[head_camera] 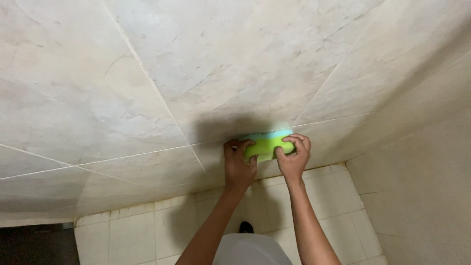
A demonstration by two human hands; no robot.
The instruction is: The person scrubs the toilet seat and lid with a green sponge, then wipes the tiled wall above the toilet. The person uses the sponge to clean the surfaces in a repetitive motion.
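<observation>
A green sponge with a pale blue upper side [265, 144] is pressed against the lower part of a marble-look tiled wall [196, 73]. My left hand [238, 164] grips the sponge's left end, with the fingers curled over it. Holding the right end is my right hand [294, 154], its thumb on the front face. Both forearms reach up from the bottom of the view. A dark shadow of the hands lies on the wall just above the sponge.
A second tiled wall [422, 172] meets the first at a corner on the right. Below lies a floor of small cream tiles [147, 230]. A dark opening [34, 245] shows at bottom left. My foot in a dark shoe [246, 227] stands on the floor.
</observation>
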